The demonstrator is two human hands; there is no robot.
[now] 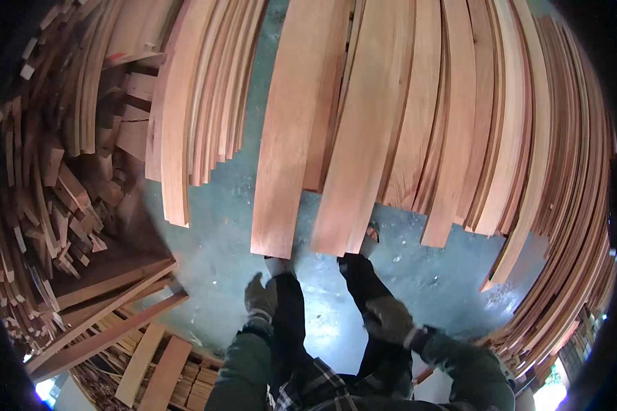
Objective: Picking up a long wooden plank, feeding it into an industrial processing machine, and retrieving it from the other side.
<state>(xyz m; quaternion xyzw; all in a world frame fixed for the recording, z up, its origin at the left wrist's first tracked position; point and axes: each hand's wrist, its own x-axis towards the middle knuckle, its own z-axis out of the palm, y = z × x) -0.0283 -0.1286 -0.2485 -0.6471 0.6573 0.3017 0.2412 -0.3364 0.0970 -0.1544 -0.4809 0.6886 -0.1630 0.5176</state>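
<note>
My left hand [260, 296], in a grey-brown work glove, hangs beside my left leg with its fingers loosely apart and nothing in it. My right hand [389, 320], gloved the same way, is by my right thigh; its fingers are blurred and partly hidden, and no held thing shows. Ahead of my feet a wide reddish wooden board [281, 157] lies lengthwise, its near end by my left shoe. Close to its right, another wide board [363, 137] ends by my right foot. Neither hand touches the boards.
Long narrow boards [452, 123] lie side by side to the right, beside a tall curved-looking stack [576, 171]. Another board group [206, 96] stands left. Offcuts [68, 212] pile up at far left, near crossed timbers [116, 322]. The floor [219, 267] is smooth blue-green.
</note>
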